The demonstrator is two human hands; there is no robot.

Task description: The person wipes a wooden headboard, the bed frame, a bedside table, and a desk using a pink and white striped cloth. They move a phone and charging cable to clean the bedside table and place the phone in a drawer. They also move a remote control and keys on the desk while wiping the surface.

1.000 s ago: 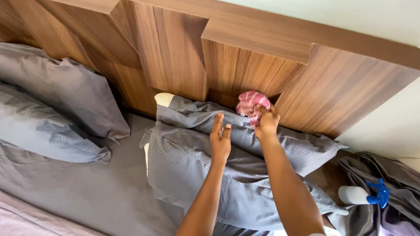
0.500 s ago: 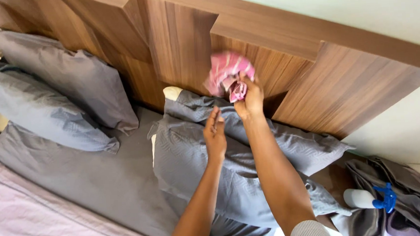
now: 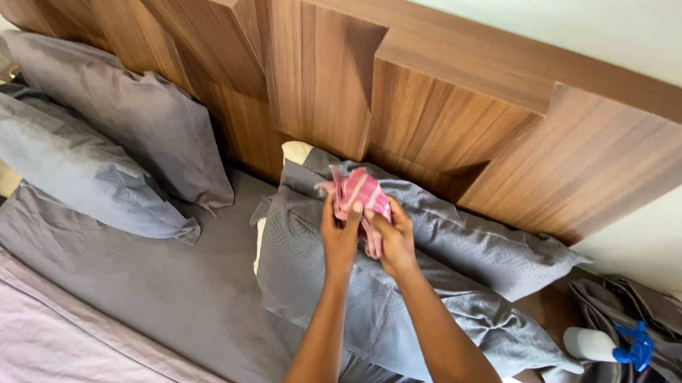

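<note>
A pink checked cloth (image 3: 359,192) is bunched between both my hands, held above two grey pillows (image 3: 379,299) stacked at the head of the bed. My left hand (image 3: 339,233) grips the cloth's left side, and my right hand (image 3: 392,240) grips its lower right part. Behind the cloth rises a stepped wooden headboard (image 3: 399,109); the cloth is apart from it.
Two more grey pillows (image 3: 109,142) lean on the headboard at the left. A grey sheet (image 3: 149,282) covers the mattress, with a lilac cover (image 3: 35,352) at the lower left. A white spray bottle with a blue trigger (image 3: 612,345) lies among dark fabric at the lower right.
My right hand has brought the cloth down off the headboard. My left hand has left the pillow and joined it on the cloth.
</note>
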